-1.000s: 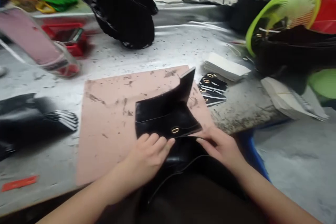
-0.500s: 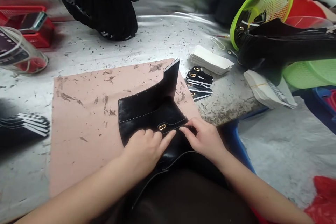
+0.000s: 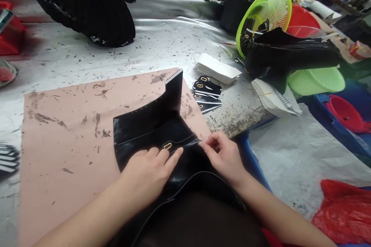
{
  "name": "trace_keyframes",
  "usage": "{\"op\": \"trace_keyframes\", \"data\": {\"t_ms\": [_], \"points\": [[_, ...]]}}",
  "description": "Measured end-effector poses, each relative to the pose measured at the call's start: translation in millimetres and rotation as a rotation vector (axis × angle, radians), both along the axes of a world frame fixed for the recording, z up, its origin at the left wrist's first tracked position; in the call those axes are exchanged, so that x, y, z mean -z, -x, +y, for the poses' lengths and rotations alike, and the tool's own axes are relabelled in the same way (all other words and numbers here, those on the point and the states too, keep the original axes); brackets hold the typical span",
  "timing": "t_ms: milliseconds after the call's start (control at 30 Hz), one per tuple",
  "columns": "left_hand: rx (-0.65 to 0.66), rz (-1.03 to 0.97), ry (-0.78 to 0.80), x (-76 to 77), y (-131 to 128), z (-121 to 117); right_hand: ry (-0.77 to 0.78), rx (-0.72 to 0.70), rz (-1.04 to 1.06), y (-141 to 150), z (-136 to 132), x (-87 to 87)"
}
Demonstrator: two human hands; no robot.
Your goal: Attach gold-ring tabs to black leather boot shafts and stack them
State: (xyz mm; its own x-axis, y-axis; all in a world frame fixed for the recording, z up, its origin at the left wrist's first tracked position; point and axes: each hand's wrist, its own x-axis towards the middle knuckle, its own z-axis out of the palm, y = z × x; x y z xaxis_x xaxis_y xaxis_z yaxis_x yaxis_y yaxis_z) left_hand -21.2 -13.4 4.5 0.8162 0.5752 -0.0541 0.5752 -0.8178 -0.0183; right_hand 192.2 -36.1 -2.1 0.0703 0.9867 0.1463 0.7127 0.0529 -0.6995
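Observation:
A black glossy leather piece (image 3: pixel 142 131), with one end folded up, lies partly on a pinkish work sheet (image 3: pixel 69 131) and runs down to my lap. On it sits a narrow black leather strap (image 3: pixel 187 142) with a gold oval eyelet (image 3: pixel 167 146). My left hand (image 3: pixel 147 173) rests on the leather, its index finger stretched along the strap just below the eyelet; the other fingers are bent and their tips hidden. At the strap's right end my right hand (image 3: pixel 218 152) is closed in a pinch on it. A pale shine shows along the strap between the hands.
Several more eyelet straps (image 3: pixel 207 90) lie beside a stack of white paper (image 3: pixel 217 68). Behind stand a tipped yellow-green basket (image 3: pixel 240 27) and stacked black pieces (image 3: pixel 292 56). A large black bundle (image 3: pixel 87 11) is at the back left; a red plastic bag (image 3: pixel 344 208) is at lower right.
The camera view has turned to the right, so everything sits further left. My right fingers have drawn slightly away from my left index finger, showing more of the strap between them.

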Motion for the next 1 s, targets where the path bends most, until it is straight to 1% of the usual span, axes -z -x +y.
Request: {"op": "trace_keyframes", "data": {"t_ms": [133,200,367,433,567,600,667,733,767,867,1000], "points": [[-0.001,-0.049,-0.010,2.5,-0.3,1.0,-0.203,-0.089,-0.112,0.4,0.6,5.7],[-0.003,-0.063,-0.010,3.2,-0.8,1.6,-0.220,-0.116,-0.144,0.0,2.4,7.4],[-0.016,-0.110,0.003,5.0,-1.5,3.2,-0.189,-0.181,-0.240,1.3,6.4,6.0],[-0.022,-0.149,-0.008,6.4,-1.1,3.5,-0.217,-0.213,-0.328,2.6,5.6,5.1],[-0.033,-0.194,-0.041,10.0,-0.1,2.6,-0.338,-0.230,-0.541,4.0,-0.4,5.3],[-0.033,-0.198,-0.043,10.8,0.0,2.3,-0.367,-0.262,-0.578,3.9,-2.1,5.6],[-0.037,-0.195,-0.042,12.0,-0.1,2.0,-0.400,-0.378,-0.638,2.9,-4.8,6.1],[-0.038,-0.190,-0.037,12.6,0.3,1.7,-0.397,-0.481,-0.695,1.7,-6.3,5.8],[-0.035,-0.190,-0.037,12.5,1.2,1.2,-0.384,-0.503,-0.727,1.1,-6.8,5.1],[-0.039,-0.194,-0.038,11.1,8.6,-4.4,-0.334,-0.524,-0.778,0.3,-8.4,-0.1],[-0.125,-0.227,-0.090,5.5,31.1,-18.9,-0.260,-0.568,-0.714,-1.1,-8.0,-12.6]]}}
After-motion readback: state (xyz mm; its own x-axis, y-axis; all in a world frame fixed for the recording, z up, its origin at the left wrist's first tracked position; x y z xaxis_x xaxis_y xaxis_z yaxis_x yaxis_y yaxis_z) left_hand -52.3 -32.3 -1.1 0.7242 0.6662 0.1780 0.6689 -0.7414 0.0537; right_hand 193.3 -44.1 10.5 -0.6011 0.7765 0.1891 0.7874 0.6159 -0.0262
